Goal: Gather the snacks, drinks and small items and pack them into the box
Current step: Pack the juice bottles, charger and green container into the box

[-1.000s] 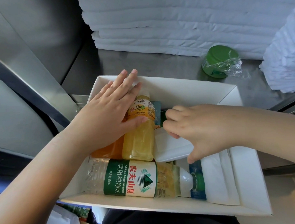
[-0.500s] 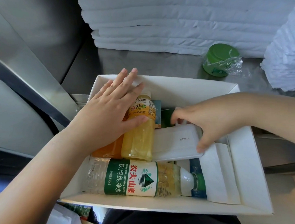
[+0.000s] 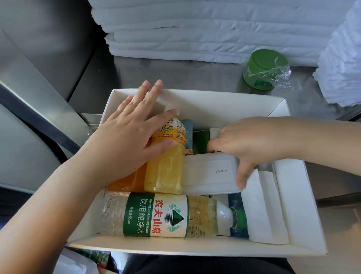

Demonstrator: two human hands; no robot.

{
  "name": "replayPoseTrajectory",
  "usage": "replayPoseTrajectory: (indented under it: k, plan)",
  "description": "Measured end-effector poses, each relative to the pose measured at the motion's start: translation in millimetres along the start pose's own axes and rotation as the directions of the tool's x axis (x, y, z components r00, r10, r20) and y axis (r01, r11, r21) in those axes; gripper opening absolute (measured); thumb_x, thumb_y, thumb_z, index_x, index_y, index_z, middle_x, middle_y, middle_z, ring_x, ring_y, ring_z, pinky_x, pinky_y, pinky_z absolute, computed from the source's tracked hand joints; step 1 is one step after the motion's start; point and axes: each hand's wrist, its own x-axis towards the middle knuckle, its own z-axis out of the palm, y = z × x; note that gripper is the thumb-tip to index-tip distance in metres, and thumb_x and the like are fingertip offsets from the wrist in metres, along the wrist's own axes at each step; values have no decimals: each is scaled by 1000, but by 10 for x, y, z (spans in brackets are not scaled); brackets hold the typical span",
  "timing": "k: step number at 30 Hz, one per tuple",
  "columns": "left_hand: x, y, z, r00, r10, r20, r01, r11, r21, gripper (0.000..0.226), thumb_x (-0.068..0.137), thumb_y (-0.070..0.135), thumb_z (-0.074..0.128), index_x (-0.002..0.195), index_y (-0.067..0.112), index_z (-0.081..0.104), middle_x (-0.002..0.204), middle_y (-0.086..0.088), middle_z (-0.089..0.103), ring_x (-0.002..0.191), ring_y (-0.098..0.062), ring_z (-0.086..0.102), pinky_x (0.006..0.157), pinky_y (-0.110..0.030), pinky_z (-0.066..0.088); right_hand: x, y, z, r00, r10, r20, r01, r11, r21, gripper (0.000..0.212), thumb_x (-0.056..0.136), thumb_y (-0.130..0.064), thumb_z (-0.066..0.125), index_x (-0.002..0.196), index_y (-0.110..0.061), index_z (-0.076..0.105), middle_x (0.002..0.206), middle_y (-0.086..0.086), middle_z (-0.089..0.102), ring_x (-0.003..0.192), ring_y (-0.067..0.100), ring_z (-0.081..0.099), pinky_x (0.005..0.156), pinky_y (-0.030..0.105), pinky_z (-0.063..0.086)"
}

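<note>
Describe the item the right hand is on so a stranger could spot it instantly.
Look in the open white box. Beside the yellow juice bottle, a flat white slab lies under the right hand: the power bank, the only item marked ANKER.

1. The place looks like a commercial service back room.
2. A brushed stainless-steel counter and slanted grey steel wall panels frame the work spot.
3. Tall stacks of folded white linen stand on the counter, near a round green lidded tub.
</note>
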Motion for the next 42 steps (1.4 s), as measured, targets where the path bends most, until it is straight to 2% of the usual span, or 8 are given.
replayPoseTrajectory:
  k: [8, 11, 14, 22, 28, 31, 37, 42]
  plan:
    - [4, 21, -1, 1000, -4, 7, 4, 1000, 2, 66, 87, 67, 7, 143, 40, 29, 155, 5, -19, 140, -14, -24, 107, -30, -14, 58, 44, 70, 999, -30, -27, 31, 999, 36, 84, 50, -70, 74, 112, -22, 43, 87, -4, 55, 80, 15, 54, 64, 31, 51]
    - [7, 12, -7, 1000, 3, 16, -3, 1000, -2, 66, 86, 67, 5, 143, 40, 26, 154, 6, -24, 138, -11, -28, 104, -23, -19, 9, 102, 14, 999, -32, 0, 31, 970, 241, 67, 57, -54, 81, 108, -30, 44, 91, -14, 53, 82, 5, 53, 62, 22, 46]
    - [2, -4, -21, 1000, 10, 27, -9, 999, -33, 67, 86, 68, 6, 143, 40, 26, 153, 9, -25, 137, -7, -29, 101, -17, -21, -32, 183, -56, 998, -47, 33, 26, 882, 470, 50, 65, -30, 85, 104, -27, 53, 97, -11, 63, 87, 8, 61, 76, 26, 52]
    - [4, -31, 13, 999, 18, 33, -17, 999, -48, 67, 87, 69, 7, 143, 38, 28, 153, 12, -26, 136, -5, -29, 105, -27, -10, 88, 179, -142, 993, -41, 113, -20, 872, 490, 57, 60, -20, 88, 106, -21, 53, 89, -10, 64, 69, -3, 57, 56, 13, 48]
    - [16, -31, -1, 999, 22, 46, -20, 999, -40, 67, 87, 71, 8, 143, 40, 27, 153, 12, -26, 137, -5, -28, 106, -28, -8, 284, 188, -163, 953, -166, 254, -3, 832, 554, 57, 77, -16, 75, 128, -8, 50, 118, 5, 66, 103, 16, 64, 80, 18, 53]
    - [23, -29, -40, 998, 18, 66, -14, 998, -61, 63, 89, 69, 12, 144, 40, 23, 151, 14, -29, 135, -3, -31, 101, -18, -19, 318, 267, -155, 932, -207, 298, -42, 756, 653, 58, 78, -4, 72, 130, -5, 46, 122, 11, 63, 108, 21, 63, 85, 25, 54]
    - [-35, -40, -111, 998, 12, 68, -4, 993, -118, 61, 90, 66, 11, 146, 40, 12, 148, 23, -27, 133, 4, -30, 97, -8, -25, 349, 336, -128, 913, -272, 305, -61, 649, 759, 54, 74, 3, 74, 118, -17, 48, 116, 7, 63, 92, 9, 67, 71, 19, 53]
    - [-105, 68, -59, 992, -45, 119, 64, 985, -163, 95, 62, 95, 9, 139, 47, -21, 135, 37, -34, 124, 12, -27, 91, -5, -28, 441, 275, -123, 917, -256, 307, -60, 670, 740, 56, 74, 0, 75, 120, -15, 47, 117, 5, 62, 99, 14, 64, 78, 23, 55]
